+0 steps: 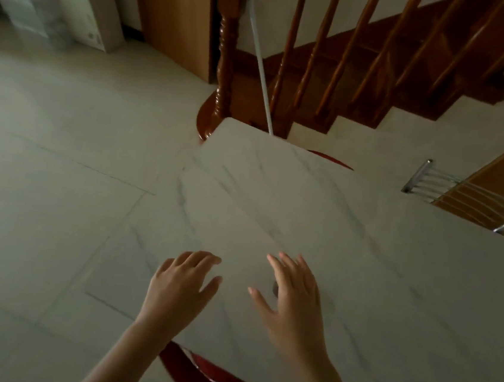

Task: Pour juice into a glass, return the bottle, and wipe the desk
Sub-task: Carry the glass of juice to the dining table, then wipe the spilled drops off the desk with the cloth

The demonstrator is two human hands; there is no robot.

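A white marble-patterned desk (321, 204) fills the middle and right of the head view. My left hand (178, 289) hovers at the desk's left edge, palm down, fingers spread, holding nothing. My right hand (292, 297) is over the desk's near part, palm down with fingers apart, also holding nothing. A small dark spot (274, 288) shows on the desk just beside my right hand's fingers; what it is I cannot tell. No bottle, glass or cloth shows in this view.
A wooden staircase with turned balusters (351, 61) rises behind the desk. A white rod (260, 67) leans against the desk's far edge. A metal-backed chair (461, 197) stands at the right. Pale tiled floor (58, 186) lies to the left. A red chair edge (194, 368) sits under the desk's near side.
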